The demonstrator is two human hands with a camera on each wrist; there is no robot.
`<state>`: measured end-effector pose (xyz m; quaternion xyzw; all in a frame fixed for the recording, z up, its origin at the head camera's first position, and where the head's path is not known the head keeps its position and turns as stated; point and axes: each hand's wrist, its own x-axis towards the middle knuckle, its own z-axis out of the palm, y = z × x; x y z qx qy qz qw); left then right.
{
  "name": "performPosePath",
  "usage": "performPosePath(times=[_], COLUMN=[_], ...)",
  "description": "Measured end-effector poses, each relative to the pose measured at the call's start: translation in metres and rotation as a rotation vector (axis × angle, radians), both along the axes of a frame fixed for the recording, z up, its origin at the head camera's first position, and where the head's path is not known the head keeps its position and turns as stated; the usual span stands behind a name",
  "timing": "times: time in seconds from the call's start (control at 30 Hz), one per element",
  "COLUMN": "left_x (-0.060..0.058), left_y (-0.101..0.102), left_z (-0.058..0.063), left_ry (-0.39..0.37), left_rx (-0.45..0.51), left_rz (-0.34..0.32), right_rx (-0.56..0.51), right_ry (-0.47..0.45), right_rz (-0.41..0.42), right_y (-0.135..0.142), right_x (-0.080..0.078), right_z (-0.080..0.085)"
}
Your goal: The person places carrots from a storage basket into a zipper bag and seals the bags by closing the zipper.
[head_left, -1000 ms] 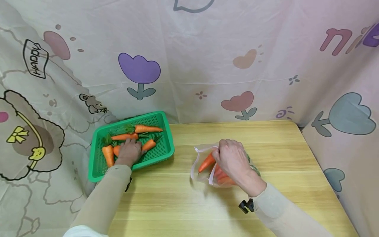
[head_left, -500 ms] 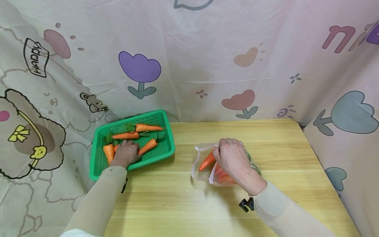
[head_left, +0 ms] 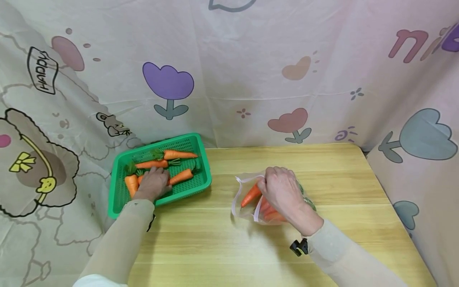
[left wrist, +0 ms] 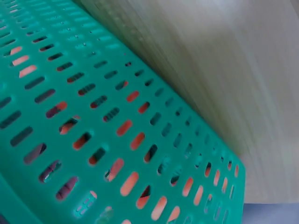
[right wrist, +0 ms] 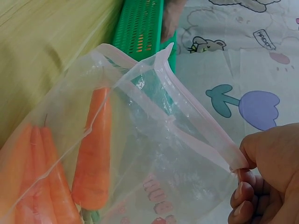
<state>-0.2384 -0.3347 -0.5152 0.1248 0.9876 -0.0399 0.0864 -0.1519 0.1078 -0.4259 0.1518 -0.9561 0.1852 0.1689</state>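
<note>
Several carrots [right wrist: 92, 149] sit in the clear bag [right wrist: 196, 151], right hand [right wrist: 273, 172] pinching its rim, left hand [head_left: 153, 184] down in the green basket [head_left: 205, 159], its grip I cannot tell!

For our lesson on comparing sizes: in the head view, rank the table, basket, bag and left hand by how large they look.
1. Table
2. Basket
3. Bag, partly hidden by the right hand
4. Left hand
</note>
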Motion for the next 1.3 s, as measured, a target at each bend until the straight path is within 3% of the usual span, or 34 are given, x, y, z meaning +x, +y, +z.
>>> performPosePath(times=[0.5, 0.77, 0.9, 1.3], left_x=[-0.004, -0.006, -0.006, 0.006], left_y=[0.008, 0.005, 0.000, 0.010], left_z=[-0.011, -0.006, 0.004, 0.050], left_ry=[-0.027, 0.023, 0.072, 0.228], left_rx=[-0.037, -0.043, -0.048, -0.017], left_rz=[0.043, -0.008, -0.038, -0.146], right_rx=[0.009, 0.041, 0.057, 0.049], right_ry=[0.000, 0.029, 0.043, 0.038], right_rz=[-0.014, -0.016, -0.013, -0.008], right_y=[0.000, 0.000, 0.001, 0.002], right_x=[0.000, -0.001, -0.002, -0.002], right_z=[-0.002, -0.002, -0.002, -0.001])
